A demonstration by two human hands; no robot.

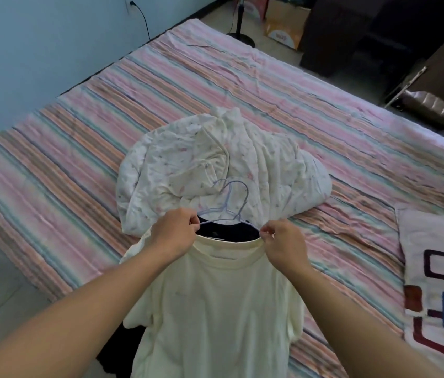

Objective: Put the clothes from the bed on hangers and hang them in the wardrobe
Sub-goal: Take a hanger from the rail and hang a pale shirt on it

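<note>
A pale cream T-shirt (215, 309) lies flat at the near edge of the striped bed (269, 85). My left hand (173, 234) pinches the left side of its collar and my right hand (283, 241) pinches the right side. Thin light-blue wire hangers (229, 203) poke out of the neck opening, their hooks lying on a crumpled white floral quilt (215, 165). A dark garment (229, 230) shows inside the neck and again under the shirt at the lower left.
A patterned pillow (438, 282) lies at the right of the bed. Beyond the bed stand a fan base (241, 36), cardboard boxes (283, 28) and dark furniture (351, 31). A blue wall (38, 36) runs along the left. No wardrobe is in view.
</note>
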